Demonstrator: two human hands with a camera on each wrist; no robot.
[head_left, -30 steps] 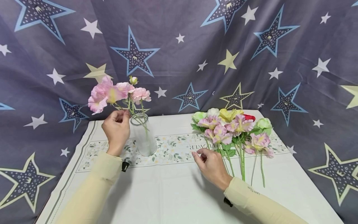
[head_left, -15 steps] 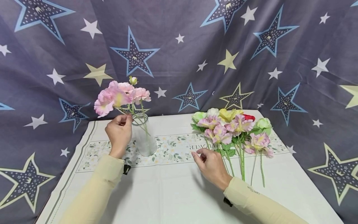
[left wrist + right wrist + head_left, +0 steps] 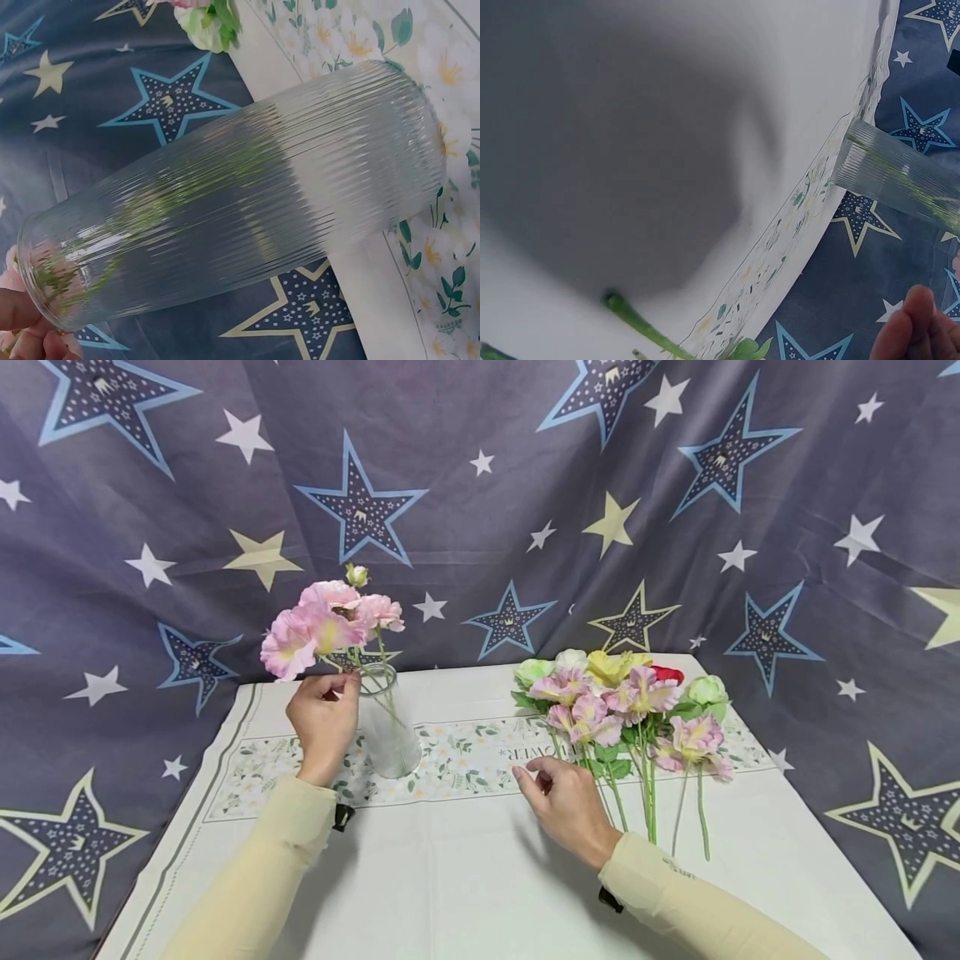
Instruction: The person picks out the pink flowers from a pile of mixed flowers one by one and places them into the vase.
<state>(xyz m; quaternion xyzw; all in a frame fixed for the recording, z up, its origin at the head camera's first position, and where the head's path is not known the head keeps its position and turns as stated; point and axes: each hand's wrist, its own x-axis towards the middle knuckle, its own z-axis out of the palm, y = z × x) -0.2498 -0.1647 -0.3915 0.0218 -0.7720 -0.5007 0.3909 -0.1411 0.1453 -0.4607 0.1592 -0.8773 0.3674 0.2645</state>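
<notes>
My left hand (image 3: 326,722) pinches the stem of a large pink-lilac artificial flower (image 3: 296,643) at the mouth of a clear ribbed glass vase (image 3: 392,745). Part of that stem slants down inside the glass. Light pink flowers (image 3: 381,612) and a small bud (image 3: 357,576) stand in the same vase. In the left wrist view the vase (image 3: 367,150) fills the middle, with fingertips (image 3: 19,311) beside its rim. My right hand (image 3: 573,814), fingers loosely curled and holding nothing, hovers just left of the stems of the lying flowers.
Several artificial flowers lie on the right of the table: lilac ones (image 3: 588,722), a yellow one (image 3: 613,667), a red one (image 3: 667,675) and a pale green one (image 3: 707,690). A floral printed band crosses the white tablecloth (image 3: 465,885). A star-patterned curtain (image 3: 450,452) hangs behind.
My left hand has moved right and slightly down, bringing the pink-lilac flower closer to the others and its stem further into the vase. My right hand has stayed put.
</notes>
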